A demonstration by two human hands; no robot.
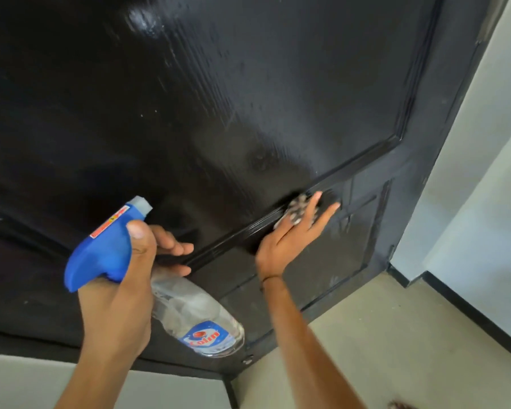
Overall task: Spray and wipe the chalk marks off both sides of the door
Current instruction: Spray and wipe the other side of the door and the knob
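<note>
Our left hand (124,278) grips the spray bottle (160,290) (blue trigger head); our right hand (289,234), fingers spread, presses what looks like a cloth (297,209) against the black door (219,98).

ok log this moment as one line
step: wiping | left hand: grips spray bottle | right hand: presses cloth on door moulding | panel above: wet streaks

Door (278,84): black painted, glossy, wet-looking sheen with streaks and pale smear near top; raised moulding ridged. Spray bottle (195,320): clear smooth plastic body, glossy printed label; spray head (101,252) blue plastic, smooth, slight shine, grey nozzle tip. Cloth (297,209): soft fabric, mottled grey-white, matt, blurred. Floor (396,335): pale, matt, smooth. Wall (490,143): light painted, matt.
</note>
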